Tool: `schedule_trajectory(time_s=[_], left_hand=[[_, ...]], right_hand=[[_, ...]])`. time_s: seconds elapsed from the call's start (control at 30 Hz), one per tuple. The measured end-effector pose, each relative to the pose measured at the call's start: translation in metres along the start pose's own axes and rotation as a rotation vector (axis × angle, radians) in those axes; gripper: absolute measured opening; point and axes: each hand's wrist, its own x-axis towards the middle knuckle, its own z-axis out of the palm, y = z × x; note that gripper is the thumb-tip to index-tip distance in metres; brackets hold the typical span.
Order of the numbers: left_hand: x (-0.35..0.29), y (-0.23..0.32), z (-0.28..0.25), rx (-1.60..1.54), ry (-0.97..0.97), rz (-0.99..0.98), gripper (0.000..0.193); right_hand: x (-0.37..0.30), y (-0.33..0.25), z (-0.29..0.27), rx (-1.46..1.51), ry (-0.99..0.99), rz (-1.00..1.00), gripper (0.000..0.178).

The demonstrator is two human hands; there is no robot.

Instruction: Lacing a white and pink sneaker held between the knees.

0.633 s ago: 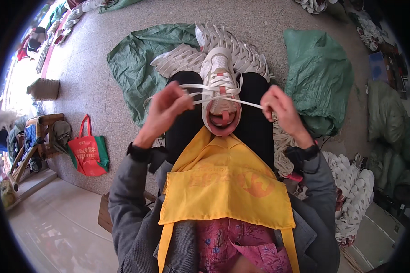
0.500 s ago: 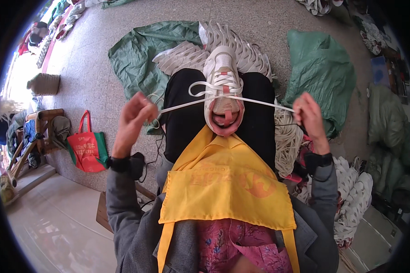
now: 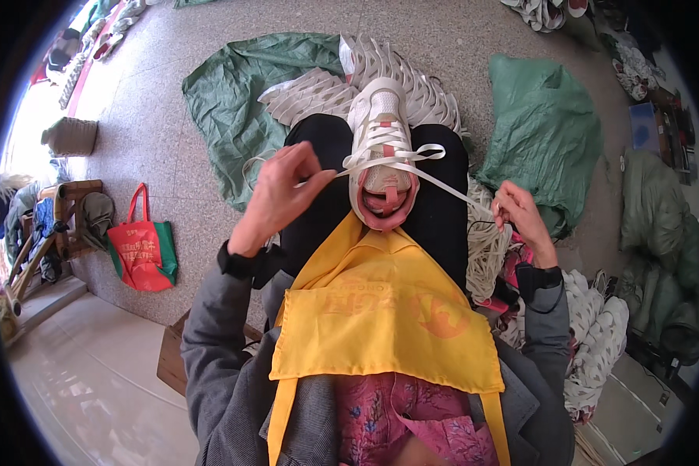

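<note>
A white and beige sneaker [image 3: 382,105] with pink lining rests between my knees, its toe pointing away from me. Its white shoelace [image 3: 388,141] is crossed over the tongue, and one loop sticks out to the right. My left hand [image 3: 281,190] is close to the shoe on the left, with the lace running to its thumb tip and a loose curve of lace showing beyond the hand. Farther out on the right, my right hand [image 3: 523,216] pinches the other lace, drawn out in a slanting line from the shoe. A yellow apron [image 3: 380,326] covers my lap.
Rows of pale shoes [image 3: 314,97] lie beyond my knees by a green sheet [image 3: 237,109]. A green sack [image 3: 544,140] stands at the right, near bundled cream laces [image 3: 485,248] and more shoes [image 3: 598,334]. A red bag [image 3: 141,252] lies at the left.
My left hand has moved right, toward the shoe. The lace loop that stuck out to the left now points right. My right hand has dropped slightly nearer to me, still holding its lace.
</note>
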Motion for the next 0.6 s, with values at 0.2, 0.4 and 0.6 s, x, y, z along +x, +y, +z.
schedule_trajectory(time_s=[0.2, 0.4, 0.6], left_hand=[[0.028, 0.002, 0.032, -0.01, 0.062, 0.193, 0.022], [0.034, -0.002, 0.024, -0.435, -0.215, -0.089, 0.015], [0.041, 0.003, 0.022, -0.086, 0.052, 0.055, 0.012]], right_hand=[[0.0, 0.001, 0.002, -0.006, 0.031, -0.025, 0.02], [0.026, -0.029, 0.058, -0.289, 0.247, -0.344, 0.018], [0.074, -0.075, 0.1, -0.642, 0.209, -0.706, 0.019]])
